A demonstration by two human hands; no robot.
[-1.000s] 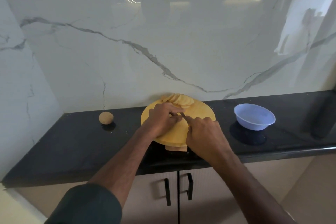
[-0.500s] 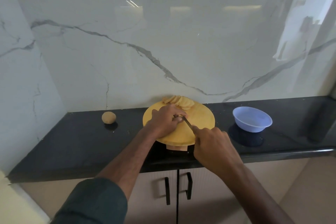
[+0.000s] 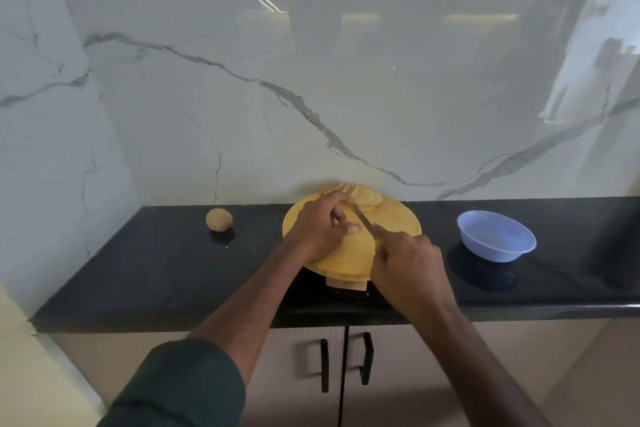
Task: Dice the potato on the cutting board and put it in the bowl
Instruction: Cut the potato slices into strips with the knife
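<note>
1. Round yellow cutting board [image 3: 388,218] sitting on a black countertop [image 3: 156,270], pushed back near the marble wall [image 3: 311,80], with a small wooden stand [image 3: 346,284] poking out underneath at the near edge.
2. Left hand [image 3: 320,230] resting on the middle of the board, fingers curled down and pinching a small pale potato piece [image 3: 354,228]. Mostly hidden by the fingers, so hard to say much about its shape.
3. Right hand [image 3: 410,265] wrapped tight round a knife handle, just a sliver of yellow handle [image 3: 378,242] peeking out by the thumb. Fingers fully closed on it.
4. Knife blade [image 3: 362,220] angled up and to the left from that fist, running right beside the left fingertips and touching or just over the held piece. Can't tell which.
5. Pile of thin round potato slices [image 3: 363,196] fanned out at the far edge of the board, just beyond the left hand.
6. Whole unpeeled potato [image 3: 219,219] off to the left on the countertop, well apart from the board.
7. Light blue bowl [image 3: 496,241] to the right of the board, on the countertop, nothing visible inside.
8. Dark green sleeve [image 3: 180,388] pushed up on the left arm, right forearm bare.
9. Beige cabinet doors below the counter with two black handles [image 3: 346,362].
</note>
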